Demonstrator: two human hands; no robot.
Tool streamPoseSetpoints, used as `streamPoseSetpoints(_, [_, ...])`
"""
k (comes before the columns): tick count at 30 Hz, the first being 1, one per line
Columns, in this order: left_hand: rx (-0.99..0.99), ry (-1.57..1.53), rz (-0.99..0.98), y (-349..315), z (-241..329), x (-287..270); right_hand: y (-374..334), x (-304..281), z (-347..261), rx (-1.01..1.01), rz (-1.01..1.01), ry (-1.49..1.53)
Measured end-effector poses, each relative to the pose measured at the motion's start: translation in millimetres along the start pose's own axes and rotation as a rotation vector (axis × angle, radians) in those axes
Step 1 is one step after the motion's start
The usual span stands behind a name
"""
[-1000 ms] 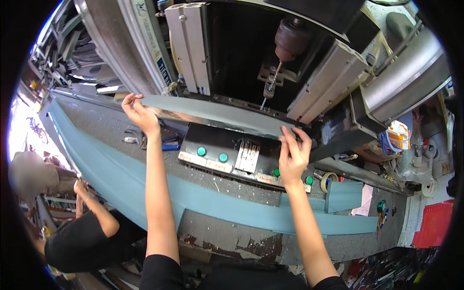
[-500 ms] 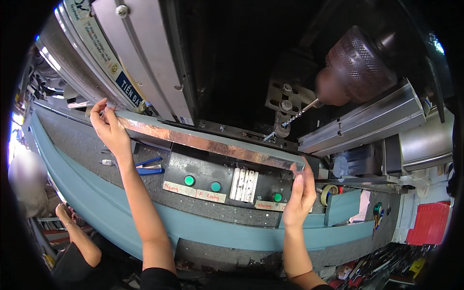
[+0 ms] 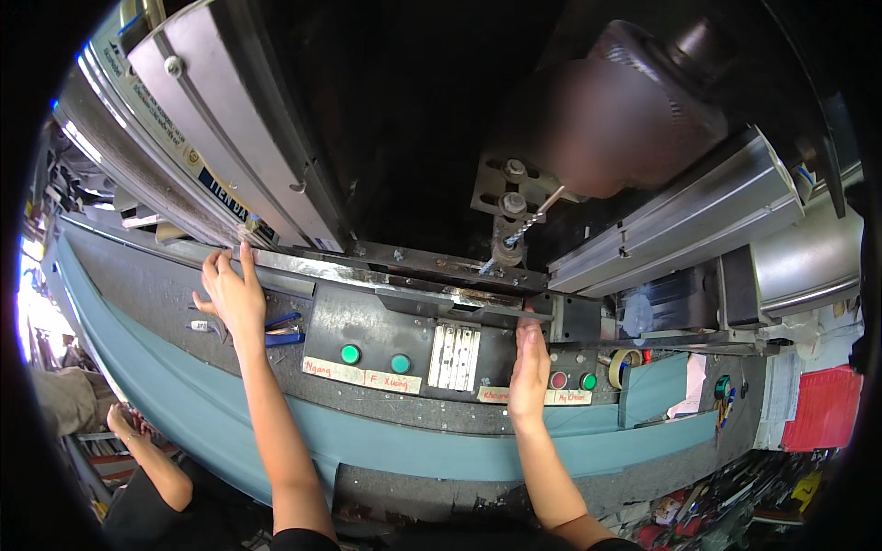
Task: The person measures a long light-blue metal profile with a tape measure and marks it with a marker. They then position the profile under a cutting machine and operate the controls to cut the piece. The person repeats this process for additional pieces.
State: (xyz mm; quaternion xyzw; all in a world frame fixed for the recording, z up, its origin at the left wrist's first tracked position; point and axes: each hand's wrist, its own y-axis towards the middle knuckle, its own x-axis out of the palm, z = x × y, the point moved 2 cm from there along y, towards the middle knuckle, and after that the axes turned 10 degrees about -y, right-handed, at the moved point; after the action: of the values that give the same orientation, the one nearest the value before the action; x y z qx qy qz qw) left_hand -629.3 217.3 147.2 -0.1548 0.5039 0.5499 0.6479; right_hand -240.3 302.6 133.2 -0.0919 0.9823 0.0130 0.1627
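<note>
A long, shiny metal strip lies along the front ledge of a drilling machine. At its left end, my left hand has its fingers spread, with fingertips against the strip. My right hand is at the other end, its fingers stretched out straight and touching the strip's end near a dark metal block. Behind the strip, a drill bit points down-left past a bolted bracket. The large drill chuck sits at the upper right, partly blurred.
A control panel with green buttons is in front of the strip. Blue-handled pliers lie left of it. A long blue-green profile crosses the bench nearer me. Tape lies right. Another person's hand is at lower left.
The strip has gone from being held raised above the panel to lying against the machine's ledge. My left hand's fingers have spread; my right hand has moved left, fingers straightened.
</note>
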Motion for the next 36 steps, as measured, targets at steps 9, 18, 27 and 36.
streamPoseSetpoints(9, [0.066,-0.122,0.012,-1,-5,-2,6,3,18,-0.005,-0.057,0.419])
streamPoseSetpoints(18, [-0.017,0.034,-0.103,0,4,-17,4,-6,-2,-0.033,0.004,0.146])
streamPoseSetpoints(27, [-0.045,0.008,-0.133,6,2,-17,-92,128,-36,-0.570,-0.364,-0.560])
streamPoseSetpoints(36, [-0.031,-0.081,-0.128,6,-2,-10,-86,154,-35,-0.733,-0.246,-0.928])
